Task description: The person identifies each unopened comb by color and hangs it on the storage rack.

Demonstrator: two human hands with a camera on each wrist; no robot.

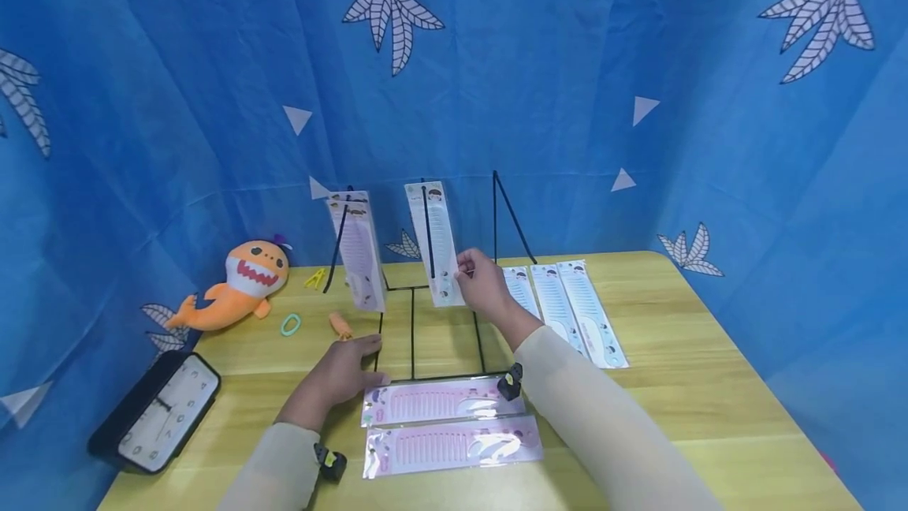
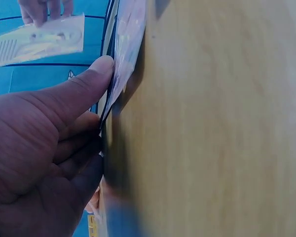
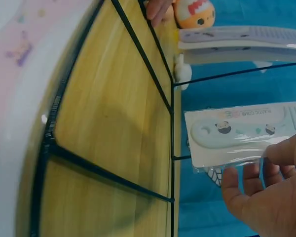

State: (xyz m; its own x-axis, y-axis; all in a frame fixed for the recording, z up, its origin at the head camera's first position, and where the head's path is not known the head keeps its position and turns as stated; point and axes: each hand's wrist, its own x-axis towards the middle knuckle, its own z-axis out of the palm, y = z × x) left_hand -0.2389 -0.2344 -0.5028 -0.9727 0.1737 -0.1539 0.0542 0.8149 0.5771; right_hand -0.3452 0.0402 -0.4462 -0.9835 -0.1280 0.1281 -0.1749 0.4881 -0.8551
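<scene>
A black wire display rack (image 1: 413,333) stands on the table. My right hand (image 1: 484,284) pinches the lower side edge of a packaged pale green comb (image 1: 441,239), which is upright at the rack's middle hook; in the right wrist view my fingertips meet the clear wrapper. My left hand (image 1: 340,373) holds the rack's front left corner, thumb and forefinger at the wire; the other fingers are partly hidden. Packaged purple combs (image 1: 358,259) hang on the left hook. Two packaged pink combs, a rear one (image 1: 436,400) and a front one (image 1: 426,445), lie before the rack.
Several packaged pale combs (image 1: 589,314) lie right of the rack, partly behind my right arm. To the left are an orange shark plush (image 1: 237,286), a clock (image 1: 166,412), a teal ring (image 1: 290,325), a yellow clip (image 1: 315,278) and a small orange item (image 1: 340,325). Blue curtain (image 1: 539,101) surrounds the table.
</scene>
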